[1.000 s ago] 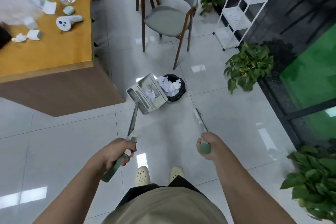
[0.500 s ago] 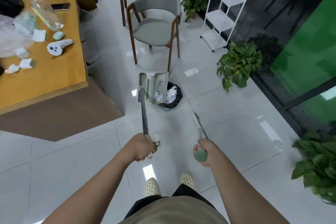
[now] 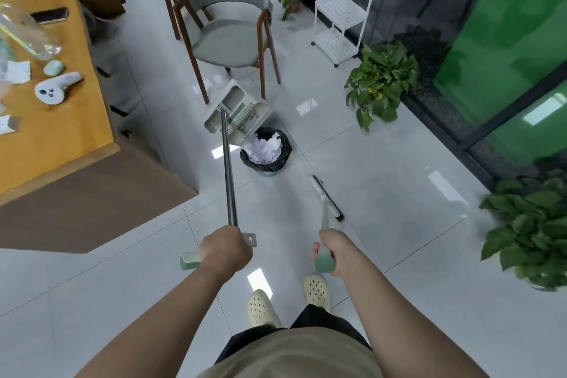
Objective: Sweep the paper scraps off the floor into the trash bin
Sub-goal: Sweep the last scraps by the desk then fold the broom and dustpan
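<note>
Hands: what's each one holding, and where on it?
Left hand grips the dustpan by the top end of its long metal handle. Right hand grips the broom by its green handle end.

Both arms are bare, no sleeves showing at all. Person's got a tan/khaki top, dark shorts or trousers peeking out under it, and cream clog-style shoes with little holes punched across the tops.
</note>
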